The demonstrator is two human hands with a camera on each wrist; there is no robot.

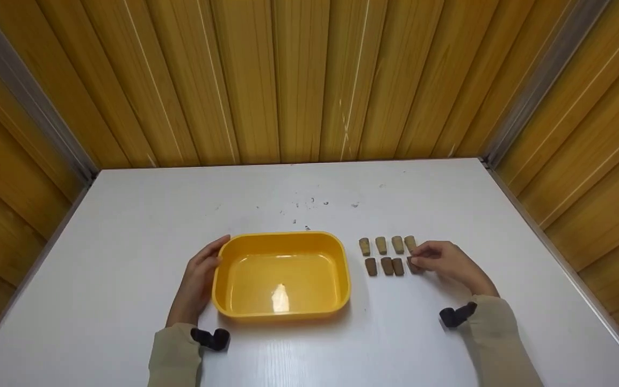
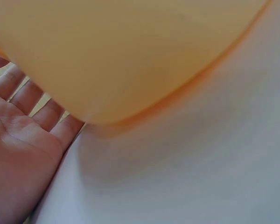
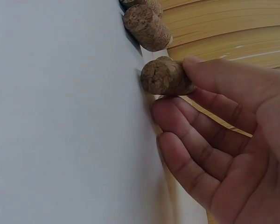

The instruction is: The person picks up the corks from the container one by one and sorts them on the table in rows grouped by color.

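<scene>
A yellow plastic basin (image 1: pixel 282 314) stands on the white table. My left hand (image 1: pixel 200 279) rests against its left wall, fingers extended along the outside; in the left wrist view the basin (image 2: pixel 130 60) hides the fingertips of that hand (image 2: pixel 28 135). To the basin's right, my right hand (image 1: pixel 446 263) pinches a dark brown tapered cork stopper (image 3: pixel 163 77) between thumb and fingers, at the right end of a row of dark stoppers (image 1: pixel 371 267). Just behind lies a row of several lighter cork stoppers (image 1: pixel 381 245). The basin holds nothing.
The white table (image 1: pixel 127 226) has small dark marks (image 1: pixel 309 204) behind the basin. Yellow wood-patterned panels (image 1: pixel 299 80) wall it at the back and both sides. Black devices (image 1: pixel 210 339) are worn at both wrists.
</scene>
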